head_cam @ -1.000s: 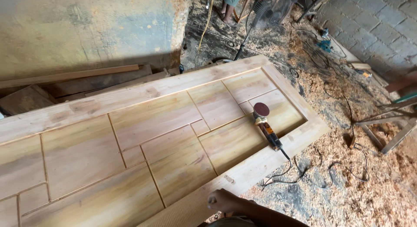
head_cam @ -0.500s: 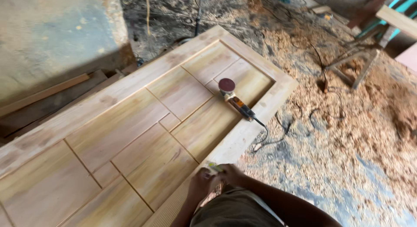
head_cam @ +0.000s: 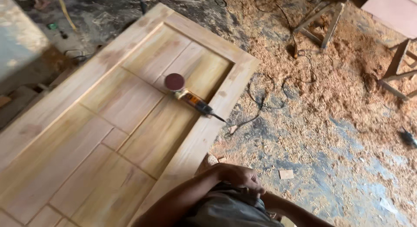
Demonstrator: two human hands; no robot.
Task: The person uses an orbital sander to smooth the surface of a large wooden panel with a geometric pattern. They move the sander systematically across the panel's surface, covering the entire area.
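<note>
My left hand (head_cam: 241,179) is at the bottom of the view, fingers curled on the grey cloth (head_cam: 226,209) at my waist, just off the near edge of a pale wooden panelled door (head_cam: 108,136) that lies flat. My right forearm (head_cam: 295,212) reaches in from the lower right, and its hand is hidden under the left hand and the cloth. A power sander (head_cam: 186,93) with a round reddish disc rests on the door's panels, well beyond my hands. Its black cord (head_cam: 256,101) trails off the door's edge onto the floor.
Thick sawdust and shavings (head_cam: 339,88) cover the floor to the right. Wooden trestle legs (head_cam: 323,18) stand at the top right, another wooden frame (head_cam: 397,70) at the far right. A small dark tool (head_cam: 408,138) lies at the right edge.
The view has swung right and down, so the door sits further left. My left hand has come off the door's near edge and drawn back to the cloth at my waist. The sander has not moved.
</note>
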